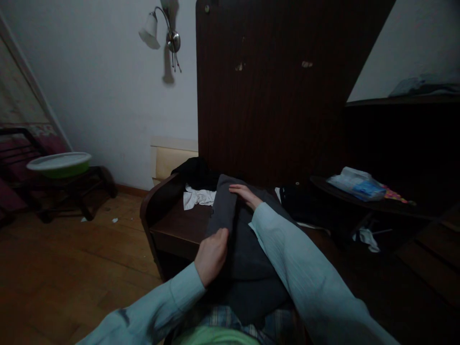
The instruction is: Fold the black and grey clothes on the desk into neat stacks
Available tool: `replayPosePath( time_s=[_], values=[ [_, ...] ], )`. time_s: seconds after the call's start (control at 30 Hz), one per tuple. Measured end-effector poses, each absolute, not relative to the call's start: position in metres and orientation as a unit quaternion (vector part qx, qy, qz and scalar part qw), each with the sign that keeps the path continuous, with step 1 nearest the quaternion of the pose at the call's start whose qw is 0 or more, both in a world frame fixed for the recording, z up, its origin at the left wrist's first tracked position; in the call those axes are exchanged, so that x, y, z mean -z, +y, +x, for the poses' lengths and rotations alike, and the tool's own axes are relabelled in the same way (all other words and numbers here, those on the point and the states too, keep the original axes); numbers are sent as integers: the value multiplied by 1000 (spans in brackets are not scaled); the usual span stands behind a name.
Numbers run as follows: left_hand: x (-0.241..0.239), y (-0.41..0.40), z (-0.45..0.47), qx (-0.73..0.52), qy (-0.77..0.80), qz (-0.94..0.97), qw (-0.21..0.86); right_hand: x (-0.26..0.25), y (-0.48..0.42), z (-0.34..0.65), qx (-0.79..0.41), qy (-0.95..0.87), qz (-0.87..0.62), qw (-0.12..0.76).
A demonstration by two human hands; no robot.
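Observation:
A dark grey garment (240,239) lies lengthwise over a dark wooden surface (179,225) in front of me. My left hand (212,255) is closed on the garment's near left edge, fingers curled over the cloth. My right hand (245,194) lies flat on the garment's far end, fingers stretched out and pressing down. Both arms wear pale blue sleeves. A white cloth (197,196) and a black garment (196,171) lie just beyond the grey one.
A tall dark wooden board (266,86) stands behind. At left a green and white basin (59,164) sits on a low stand. At right a dark round table (362,201) bears a plastic packet (355,183). Wooden floor (72,258) spreads to the left.

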State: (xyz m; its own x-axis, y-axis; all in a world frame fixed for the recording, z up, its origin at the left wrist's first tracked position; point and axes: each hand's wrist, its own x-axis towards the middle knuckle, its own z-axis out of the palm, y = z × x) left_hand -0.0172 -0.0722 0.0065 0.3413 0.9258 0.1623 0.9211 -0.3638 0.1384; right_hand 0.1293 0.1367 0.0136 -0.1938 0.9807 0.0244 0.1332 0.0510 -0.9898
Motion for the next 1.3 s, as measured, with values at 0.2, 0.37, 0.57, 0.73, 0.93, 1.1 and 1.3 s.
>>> replayPosePath(
  time_s=[0.2,0.37,0.57,0.73,0.93,1.1,1.3],
  values=[
    [-5,-66,7,-30,553,832,-8,12,138,136,-452,-629,-498,389],
    [-8,-74,10,-89,509,856,-15,17,138,136,-415,-643,-486,422],
    [21,-94,-15,-90,582,808,2,34,138,137,-387,-674,-501,381],
    [11,-100,-22,-64,556,827,40,26,147,130,-368,-689,-480,399],
    [-8,-62,-13,-23,465,879,107,23,146,115,-304,-710,-483,413],
    [-5,-23,-23,-194,451,869,66,31,145,120,-280,-705,-519,394],
    [25,-20,-28,-128,457,880,24,27,144,132,-253,-715,-516,398]
  ],
)
